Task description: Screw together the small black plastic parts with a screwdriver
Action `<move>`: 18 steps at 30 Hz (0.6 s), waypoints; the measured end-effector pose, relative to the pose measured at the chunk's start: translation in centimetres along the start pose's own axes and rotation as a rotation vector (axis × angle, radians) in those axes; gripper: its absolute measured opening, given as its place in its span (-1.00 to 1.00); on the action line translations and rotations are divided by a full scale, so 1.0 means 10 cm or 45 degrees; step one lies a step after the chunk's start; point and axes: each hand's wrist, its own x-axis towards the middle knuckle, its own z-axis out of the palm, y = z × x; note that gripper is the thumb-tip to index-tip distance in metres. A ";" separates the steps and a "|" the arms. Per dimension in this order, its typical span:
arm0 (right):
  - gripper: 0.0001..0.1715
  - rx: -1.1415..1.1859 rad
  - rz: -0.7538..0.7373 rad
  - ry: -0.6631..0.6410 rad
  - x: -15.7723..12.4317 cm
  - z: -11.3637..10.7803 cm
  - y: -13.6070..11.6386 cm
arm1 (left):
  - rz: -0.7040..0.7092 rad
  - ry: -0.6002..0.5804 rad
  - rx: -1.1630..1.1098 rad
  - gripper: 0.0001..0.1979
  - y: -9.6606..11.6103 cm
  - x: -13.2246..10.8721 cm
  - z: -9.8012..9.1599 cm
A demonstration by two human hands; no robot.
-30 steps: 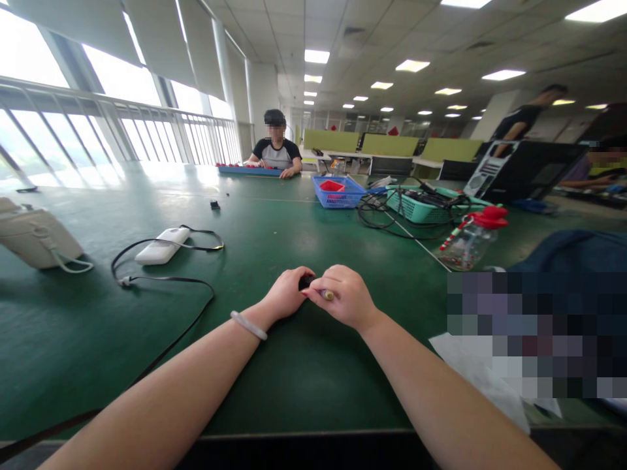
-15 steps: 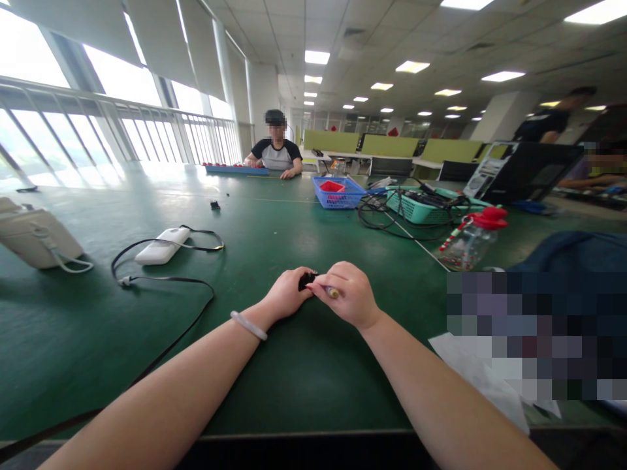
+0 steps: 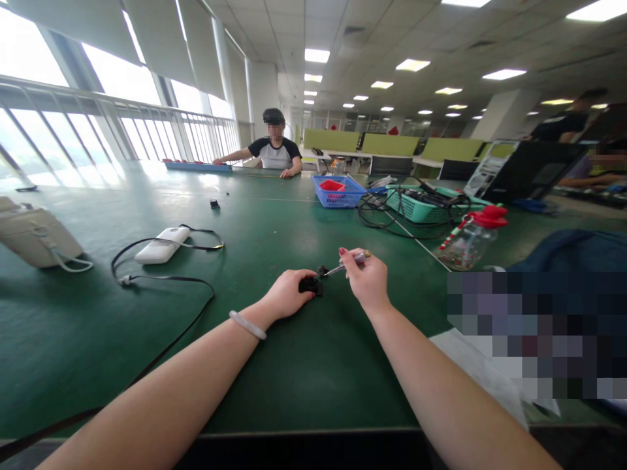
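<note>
Your forearms reach forward over a green table (image 3: 304, 378), with a pale bracelet (image 3: 248, 325) on the left wrist. Your left hand (image 3: 288, 292) grips a small black block (image 3: 310, 285) between thumb and fingers, low over the table straight in front of you; whether the block touches the tabletop, I cannot tell. Your right hand (image 3: 369, 281) holds a screwdriver (image 3: 361, 257) with its fingers closed on the handle. The shaft slants down to the left, its tip at a small dark part (image 3: 322, 271) just beyond the block; contact is too small to tell. Further left lies a white box (image 3: 163, 245) with a black cord (image 3: 213, 297) beside it. Ahead to the right stand a blue basket (image 3: 337, 198), a green basket (image 3: 416, 207) and a clear bottle (image 3: 470, 245) with a red lid. Across the table, another person (image 3: 275, 154) reaches to a long blue tray (image 3: 198, 167).
</note>
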 end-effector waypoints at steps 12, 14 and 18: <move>-0.50 -0.029 0.013 -0.227 -0.04 0.13 0.07 | -0.016 -0.027 0.040 -0.56 -0.02 0.01 0.00; -0.50 -0.057 -0.014 -0.221 -0.03 0.10 0.05 | -0.017 -0.029 0.046 -0.56 -0.02 0.01 0.00; -0.47 -0.033 -0.029 -0.165 -0.03 0.05 0.00 | -0.020 -0.028 0.053 -0.55 -0.03 0.00 0.00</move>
